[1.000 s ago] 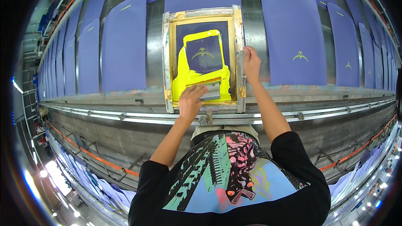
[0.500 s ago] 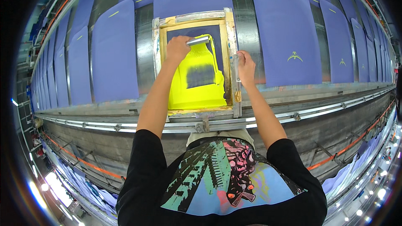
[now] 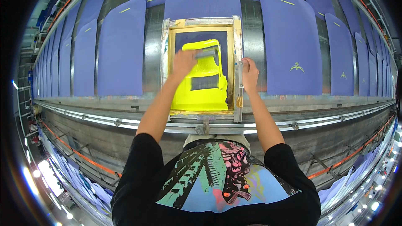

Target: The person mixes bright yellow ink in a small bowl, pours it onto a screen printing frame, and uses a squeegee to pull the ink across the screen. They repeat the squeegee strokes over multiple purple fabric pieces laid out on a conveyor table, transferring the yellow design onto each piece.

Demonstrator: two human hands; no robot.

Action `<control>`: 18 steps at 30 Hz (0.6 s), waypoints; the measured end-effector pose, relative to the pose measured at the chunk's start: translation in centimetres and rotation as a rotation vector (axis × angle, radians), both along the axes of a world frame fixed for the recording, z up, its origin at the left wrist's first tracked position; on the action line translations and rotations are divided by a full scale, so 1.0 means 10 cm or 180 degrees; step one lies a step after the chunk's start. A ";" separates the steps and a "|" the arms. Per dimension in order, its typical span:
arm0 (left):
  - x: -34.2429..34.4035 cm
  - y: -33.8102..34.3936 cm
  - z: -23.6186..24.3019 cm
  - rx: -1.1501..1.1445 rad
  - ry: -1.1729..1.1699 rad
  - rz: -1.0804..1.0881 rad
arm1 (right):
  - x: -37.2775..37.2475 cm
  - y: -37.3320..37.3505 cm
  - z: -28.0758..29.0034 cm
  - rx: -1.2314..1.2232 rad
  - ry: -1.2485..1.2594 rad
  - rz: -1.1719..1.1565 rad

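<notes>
A screen-printing frame [image 3: 166,46] lies over a blue fabric piece, with bright yellow ink [image 3: 199,100] spread across its dark mesh. Gripped in my left hand [image 3: 185,62] is a metal squeegee [image 3: 208,53], blurred by motion, in the upper middle of the screen with ink around its blade. My right hand [image 3: 250,73] is closed on the frame's right rail, at a small metal fitting along its outer side. Part of the mesh's lower middle shows dark through the smeared ink.
Rows of blue cut pieces [image 3: 293,37] lie on a long metal table [image 3: 153,62] to both sides, some with small yellow printed emblems. A steel rail [image 3: 104,116] runs along the near edge in front of my body, with orange bars [image 3: 92,161] below.
My left hand swept the squeegee from the screen's lower part up toward the top, then slightly back down, spreading ink over the middle. My right hand stayed on the frame's right rail.
</notes>
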State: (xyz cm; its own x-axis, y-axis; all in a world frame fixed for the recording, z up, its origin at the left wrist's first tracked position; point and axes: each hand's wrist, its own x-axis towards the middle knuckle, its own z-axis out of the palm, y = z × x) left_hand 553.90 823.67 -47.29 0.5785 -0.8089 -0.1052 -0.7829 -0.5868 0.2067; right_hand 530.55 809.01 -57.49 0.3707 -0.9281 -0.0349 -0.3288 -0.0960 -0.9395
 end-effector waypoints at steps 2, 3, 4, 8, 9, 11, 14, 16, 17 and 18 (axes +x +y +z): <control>0.32 -0.09 0.02 -0.0519 0.0024 0.0071 | 0.05 0.09 -0.02 -0.0177 -0.0153 0.0114; 0.35 -0.16 0.03 -0.0392 -0.0120 -0.0007 | 0.05 0.08 -0.02 -0.0268 -0.0188 0.0096; 0.35 -0.20 0.03 -0.0264 -0.0270 -0.0077 | 0.04 0.08 -0.01 -0.0210 -0.0180 0.0101; -0.10 0.19 -0.25 -0.0298 -0.0258 0.0021 | 0.01 0.12 0.08 0.0046 0.0017 0.0111; -0.25 0.33 -0.32 -0.0331 -0.0349 -0.0118 | 0.02 0.11 0.10 0.0085 0.0084 0.0104; -0.52 0.59 -0.40 -0.0240 -0.0216 -0.0204 | 0.05 0.09 0.02 -0.0127 -0.0143 0.0050; -0.86 0.93 -0.45 -0.0964 0.0054 -0.0660 | 0.01 -0.01 -0.17 -0.0093 -0.0280 0.0066; -0.99 1.07 -0.38 -0.1110 0.0054 -0.0835 | 0.04 -0.07 -0.15 -0.0323 -0.0360 0.0090; -1.03 1.14 -0.34 -0.1223 0.0030 -0.0812 | 0.05 -0.11 -0.07 -0.0347 -0.0280 0.0093; -1.00 1.23 -0.29 -0.1304 -0.0019 -0.0788 | 0.11 -0.08 0.14 -0.0345 -0.0229 0.0098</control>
